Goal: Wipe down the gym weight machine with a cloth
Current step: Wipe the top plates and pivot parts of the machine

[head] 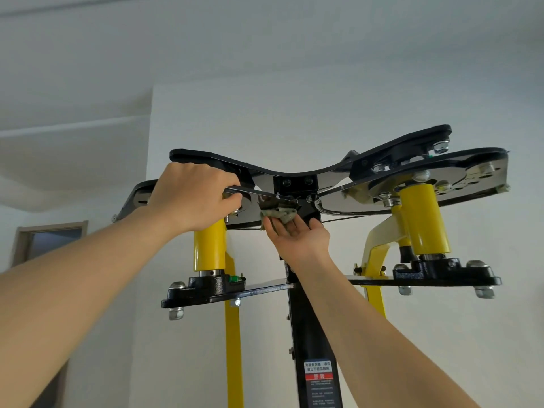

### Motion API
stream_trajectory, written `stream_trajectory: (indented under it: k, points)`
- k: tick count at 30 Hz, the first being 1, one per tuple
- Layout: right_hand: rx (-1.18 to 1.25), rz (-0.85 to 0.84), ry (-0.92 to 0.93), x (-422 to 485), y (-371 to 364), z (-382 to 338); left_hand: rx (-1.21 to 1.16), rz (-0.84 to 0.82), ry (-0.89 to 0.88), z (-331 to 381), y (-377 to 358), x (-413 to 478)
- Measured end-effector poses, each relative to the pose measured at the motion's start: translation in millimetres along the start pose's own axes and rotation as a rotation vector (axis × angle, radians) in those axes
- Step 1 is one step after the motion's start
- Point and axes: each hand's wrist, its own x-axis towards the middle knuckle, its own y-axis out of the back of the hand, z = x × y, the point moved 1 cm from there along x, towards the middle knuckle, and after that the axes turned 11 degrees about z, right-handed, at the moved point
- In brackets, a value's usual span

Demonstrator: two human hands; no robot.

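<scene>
Head view: cloth (278,214) between right hand (297,235) and machine (294,173).

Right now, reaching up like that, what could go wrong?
The left hand grips the left pulley where the belt runs; if the pulley turned, fingers could be pinched. The cloth, pressed up by the right hand with straight fingers beside that belt, might snag or slip and drop.

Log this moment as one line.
phase: wiping | left hand: grips weight machine top | right hand: presses cloth up against center post
</scene>
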Motion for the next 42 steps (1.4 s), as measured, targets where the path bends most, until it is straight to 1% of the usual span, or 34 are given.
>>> stream_trajectory:
  k: [4, 8, 12, 17, 20, 25, 29, 34, 36, 39, 42]
  points:
    - [-0.048, -0.046, 0.029, -27.4, -5.9, 12.4, 0.02, -0.003, -0.004, 0.1, 0.1, 0.2]
    - [-0.213, -0.131, 0.058, -45.0, -9.4, 27.4, 0.027, -0.01, -0.009, 0.4, -1.2, 0.1]
    - [-0.327, -0.112, -0.024, -30.8, -12.0, 34.6, 0.027, -0.006, -0.007, 0.5, -1.5, 0.1]
    - [-0.205, -0.008, -0.232, 6.3, -23.8, 32.0, 0.04, 0.02, -0.019, 0.9, -1.9, -0.6]
    - [-0.161, 0.026, -0.248, 16.4, -28.2, 33.3, 0.038, 0.012, -0.02, 1.2, -1.7, -0.5]
    - [-0.134, 0.127, -0.06, 16.8, -27.3, 28.8, 0.029, 0.006, -0.017, 0.6, 0.4, -0.4]
    - [-0.308, 0.14, 0.058, 29.8, -12.9, 17.6, 0.027, 0.004, -0.019, 1.5, 1.0, 0.3]
    - [-0.397, 0.038, 0.158, -1.9, -8.0, -6.9, 0.023, -0.015, -0.018, 0.5, 1.4, -0.2]
    - [-0.481, -0.005, 0.245, -20.9, -7.8, -22.7, 0.019, -0.017, -0.017, -0.2, 1.2, -0.7]
    - [-0.67, -0.157, 0.38, -47.6, -15.1, -47.7, 0.007, -0.047, 0.002, 1.3, 3.2, -0.2]
    - [-0.812, -0.248, 0.453, -65.6, -29.7, -64.7, -0.061, -0.062, 0.035, 4.0, 7.0, 1.3]
